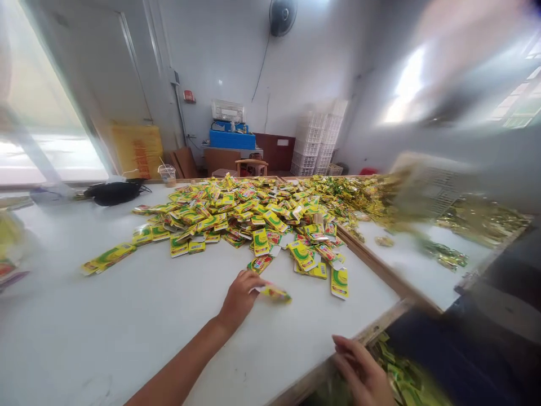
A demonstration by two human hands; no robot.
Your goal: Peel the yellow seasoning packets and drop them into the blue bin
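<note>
Packet of yellow-and-green printed card, in the head view, juts rightward from my left hand, whose thumb and fingers pinch its left end. Its long axis runs left to right, the right end slightly nearer me. My left hand is the closer one to it; my right hand is well apart, nearer and to the right, by the wooden table edge, fingers loosely curled, gripping nothing that I can see. On the far side lies the packet heap on the white tabletop. By count: two hands, one held packet, one clear plastic cup far left, one blurred white crate on the right; heaped packets and gold foil sachets are too many to count.
</note>
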